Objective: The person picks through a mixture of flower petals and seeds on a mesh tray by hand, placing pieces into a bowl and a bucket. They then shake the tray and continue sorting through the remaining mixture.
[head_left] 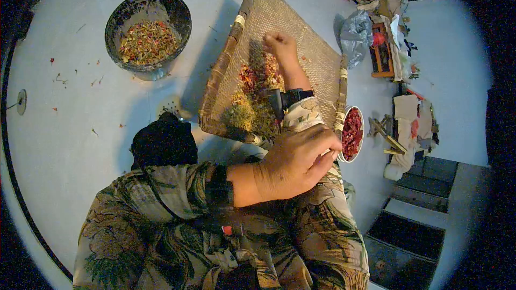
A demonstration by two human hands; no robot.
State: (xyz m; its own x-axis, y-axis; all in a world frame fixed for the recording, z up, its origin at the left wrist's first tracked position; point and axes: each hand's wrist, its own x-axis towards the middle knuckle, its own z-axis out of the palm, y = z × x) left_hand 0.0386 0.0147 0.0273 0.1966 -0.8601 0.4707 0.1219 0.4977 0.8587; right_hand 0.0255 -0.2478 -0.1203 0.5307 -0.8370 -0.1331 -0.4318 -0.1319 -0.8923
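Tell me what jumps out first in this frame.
The woven tray fills the centre, with a pile of red and yellowish dried bits on it and the right hand reaching into its far end. The left hand lies near the tray's near edge, beside a small bowl of red bits; a dark bowl of mixed bits stands upper left.

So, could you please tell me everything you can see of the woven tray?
The woven tray is flat, tan, fine basketwork. Its rim is bound with thicker strips and pale wrappings. It seems raised off the pale floor, casting a shadow to its left, with its near edge towards the person. A heap of dried red, yellow and green plant bits covers its near half. The right hand rests on the weave with curled fingers, its forearm lying across the tray.
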